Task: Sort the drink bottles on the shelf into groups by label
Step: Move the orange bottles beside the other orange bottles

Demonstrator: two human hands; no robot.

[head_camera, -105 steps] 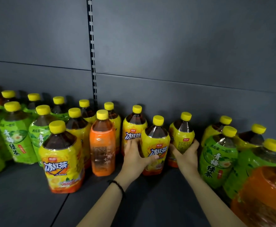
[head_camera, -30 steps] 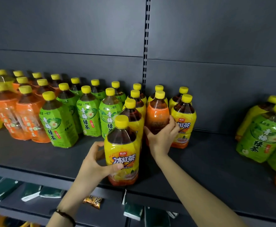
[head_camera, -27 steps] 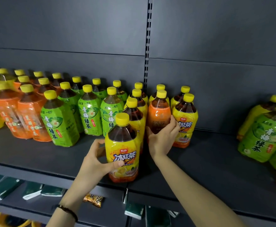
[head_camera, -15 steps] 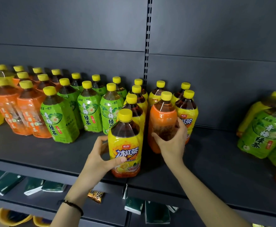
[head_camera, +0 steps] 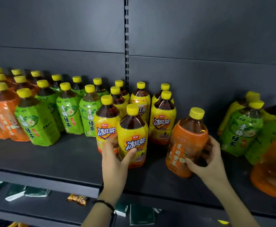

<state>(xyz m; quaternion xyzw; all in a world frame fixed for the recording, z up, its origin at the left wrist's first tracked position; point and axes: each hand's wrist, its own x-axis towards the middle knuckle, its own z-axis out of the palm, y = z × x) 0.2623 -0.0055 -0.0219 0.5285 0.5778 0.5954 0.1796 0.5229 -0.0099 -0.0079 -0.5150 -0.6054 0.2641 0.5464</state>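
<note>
My right hand (head_camera: 206,163) grips an orange-label bottle (head_camera: 187,145), tilted, to the right of the yellow group. My left hand (head_camera: 116,158) wraps its fingers and thumb round the front yellow-label bottle (head_camera: 134,136), which stands on the dark shelf (head_camera: 68,159). Behind it stand several more yellow-label bottles (head_camera: 163,122). Green-label bottles (head_camera: 68,112) form rows left of them, and orange-label bottles (head_camera: 1,118) stand at the far left.
At the right end stands a mixed cluster: green-label bottles (head_camera: 242,128), a yellow one (head_camera: 232,112) and a blurred orange one (head_camera: 271,171) near the shelf's front. A lower shelf holds dark packets (head_camera: 140,213) and a snack wrapper (head_camera: 77,199).
My right hand has pulled the orange-label bottle out of the yellow group and carried it right. My left hand stays on the front yellow bottle, now closer to the group.
</note>
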